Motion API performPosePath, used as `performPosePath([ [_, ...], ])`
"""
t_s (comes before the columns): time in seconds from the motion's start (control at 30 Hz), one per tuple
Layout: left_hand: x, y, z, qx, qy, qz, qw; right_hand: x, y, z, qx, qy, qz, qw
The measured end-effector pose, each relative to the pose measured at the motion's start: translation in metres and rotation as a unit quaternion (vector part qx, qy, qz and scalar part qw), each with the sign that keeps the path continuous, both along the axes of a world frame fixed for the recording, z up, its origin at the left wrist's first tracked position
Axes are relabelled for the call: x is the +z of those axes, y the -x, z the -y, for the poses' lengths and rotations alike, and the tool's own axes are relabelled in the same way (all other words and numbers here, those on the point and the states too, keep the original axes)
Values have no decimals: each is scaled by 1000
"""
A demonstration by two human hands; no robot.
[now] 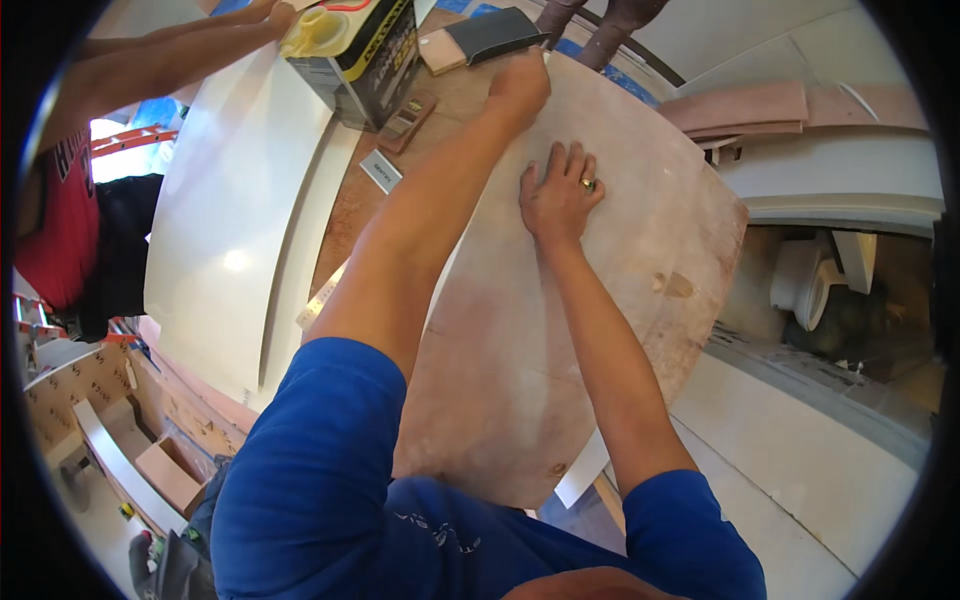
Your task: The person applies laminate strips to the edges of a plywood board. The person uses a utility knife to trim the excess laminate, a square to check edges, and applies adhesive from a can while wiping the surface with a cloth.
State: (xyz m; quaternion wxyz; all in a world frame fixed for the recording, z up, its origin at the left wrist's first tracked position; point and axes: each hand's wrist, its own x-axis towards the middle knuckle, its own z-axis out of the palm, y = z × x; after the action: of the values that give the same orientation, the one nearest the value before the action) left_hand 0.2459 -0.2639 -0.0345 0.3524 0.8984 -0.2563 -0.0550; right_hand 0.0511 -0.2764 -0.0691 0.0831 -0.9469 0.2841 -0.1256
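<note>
My left hand (520,92) reaches to the far edge of a large pale, reddish-brown panel (500,370). Its fingers are curled closed there, and what they hold, if anything, cannot be made out. My right hand (562,200) lies flat on the same panel, fingers spread, a ring on one of them. Just left of my left hand are a black sheet (495,36) and a tan block (442,52). Nearer to me on that side are a brown hand-sized tool (407,122) and a small grey-and-white card (381,171).
A black and yellow metal can (365,75) stands at the far left, beside a glossy white sheet (235,220). A co-worker's arm (160,85) reaches in there. Another person's legs (605,30) show at the top. A toilet (805,285) stands in an opening at right.
</note>
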Motion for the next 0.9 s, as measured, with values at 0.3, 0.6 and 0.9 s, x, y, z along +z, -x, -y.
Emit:
performPosePath([
  [0.3,-21,-14,9,-10,-38,-5,999,2,-3,-1,1,-4,-3,1000],
  [0.6,-9,-7,14,-78,-132,108,982,2,-3,-1,1,-6,6,1000],
  [0.9,-9,-35,13,-143,-198,102,964,-2,-4,-3,13,15,36,999],
])
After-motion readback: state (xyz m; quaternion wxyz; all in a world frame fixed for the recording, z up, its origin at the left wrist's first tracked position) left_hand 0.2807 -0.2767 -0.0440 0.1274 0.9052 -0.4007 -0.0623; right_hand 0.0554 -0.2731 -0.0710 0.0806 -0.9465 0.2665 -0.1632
